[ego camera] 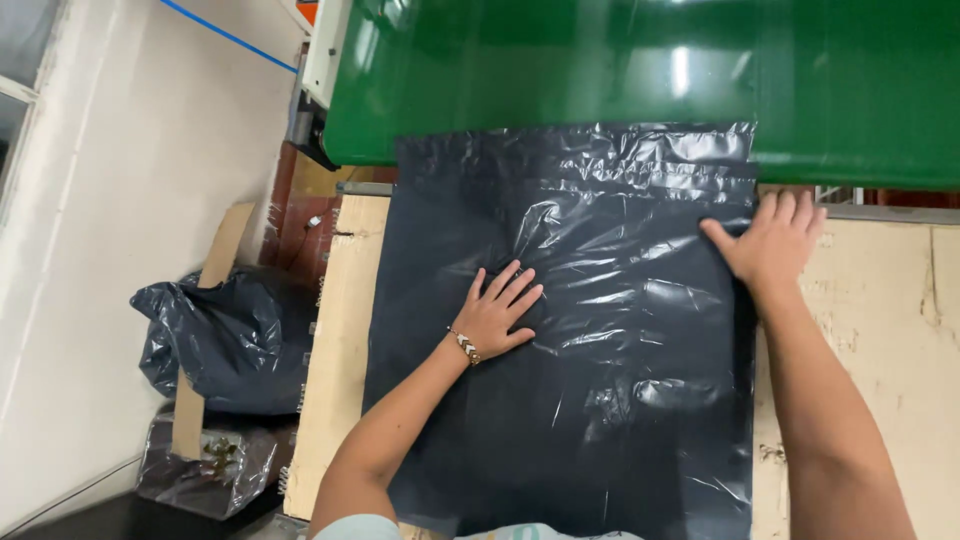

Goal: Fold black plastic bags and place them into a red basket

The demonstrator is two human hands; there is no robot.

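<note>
Your black plastic bag (590,340) lies flat on the pale wooden table (880,330), covering most of its middle and running from the near edge up to the far one. Your left hand (497,312) rests palm down on the bag, a little left of its centre, fingers spread and flat, gripping nothing; a beaded bracelet (464,345) sits at that wrist. Your right hand (772,240) lies further up, at the bag's right edge, also open and flat, the thumb on the plastic and the fingers reaching onto the table just beside it. Beyond both hands the bag's crinkled far end overlaps the green conveyor belt (620,60). Left of the bag, down on the floor, sits a bundled dark plastic sack (225,340) with a cardboard strip (210,300) across it.
</note>
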